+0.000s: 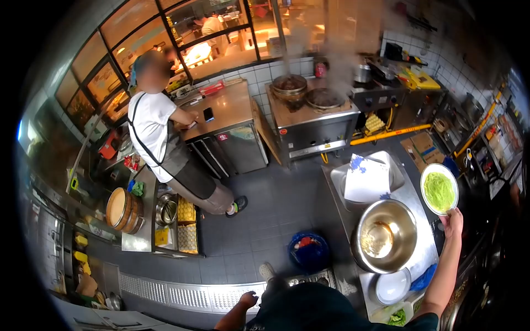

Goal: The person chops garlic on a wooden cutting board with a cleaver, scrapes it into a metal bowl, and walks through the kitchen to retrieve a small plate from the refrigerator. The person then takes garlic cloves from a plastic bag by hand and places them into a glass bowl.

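My right hand, arm stretched out to the right, grips the near rim of a white plate. Shredded pale green vegetable is heaped on that plate. Left of it, a large steel pot stands on the steel table, its inside wet and shiny. A stack of white plates sits just in front of the pot. Low at my side, my left hand hangs over the floor with its fingers curled, touching nothing I can see.
Behind the pot, a patterned white sheet lies over a steel basin. A blue bin stands on the floor left of the table. Another person works at the counter. Steam rises from the stove pots.
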{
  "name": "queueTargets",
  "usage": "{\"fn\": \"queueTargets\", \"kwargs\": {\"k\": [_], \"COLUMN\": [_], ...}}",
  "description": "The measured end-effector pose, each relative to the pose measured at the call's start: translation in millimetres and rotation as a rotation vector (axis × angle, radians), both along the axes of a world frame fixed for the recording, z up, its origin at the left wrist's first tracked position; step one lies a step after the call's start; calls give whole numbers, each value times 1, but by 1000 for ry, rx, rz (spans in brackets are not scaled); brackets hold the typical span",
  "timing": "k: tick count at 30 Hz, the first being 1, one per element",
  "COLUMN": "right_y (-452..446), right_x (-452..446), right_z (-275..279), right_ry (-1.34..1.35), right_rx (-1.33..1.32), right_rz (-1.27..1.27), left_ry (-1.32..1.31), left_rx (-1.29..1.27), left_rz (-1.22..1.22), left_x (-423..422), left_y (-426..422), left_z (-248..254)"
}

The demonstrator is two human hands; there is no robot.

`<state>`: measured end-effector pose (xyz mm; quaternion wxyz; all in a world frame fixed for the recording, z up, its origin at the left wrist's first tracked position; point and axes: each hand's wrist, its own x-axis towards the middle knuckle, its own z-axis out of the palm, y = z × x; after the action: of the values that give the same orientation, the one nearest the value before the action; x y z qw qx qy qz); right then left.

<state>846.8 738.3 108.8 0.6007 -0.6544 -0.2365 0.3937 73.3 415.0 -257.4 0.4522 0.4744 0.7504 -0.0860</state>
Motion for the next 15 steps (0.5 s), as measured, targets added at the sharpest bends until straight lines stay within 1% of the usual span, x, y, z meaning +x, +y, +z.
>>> {"fn": "queueTargets", "kwargs": {"k": [1,3,5,7,9,11,13,15], "right_y": [17,49,85,119,148,162,191,215], "right_x": [-28,-89,-123,-174,-236,-326,-375,-428], "right_z": [9,25,11,1,-7,10,-10,-22], "right_ry": [16,46,31,39,84,174,216,194], "right_rx": [16,38,8,-5,19,0,-9,-83], "right_rz": [7,22,85,128,195,158,215,285], "left_ry": [12,11,-8,11,27,35,113,153], "left_rx": [47,85,122,122,182,187,177,105], "left_rz": [-27,40,145,215,325,393,418,534], "left_x": [-13,-46,-83,-122,-165,-201,-232,-252], "left_y": [2,7,5,4,-8,-21,-37,-50], "left_z": [-3,-7,-5,-3,-10,0,14,31]}}
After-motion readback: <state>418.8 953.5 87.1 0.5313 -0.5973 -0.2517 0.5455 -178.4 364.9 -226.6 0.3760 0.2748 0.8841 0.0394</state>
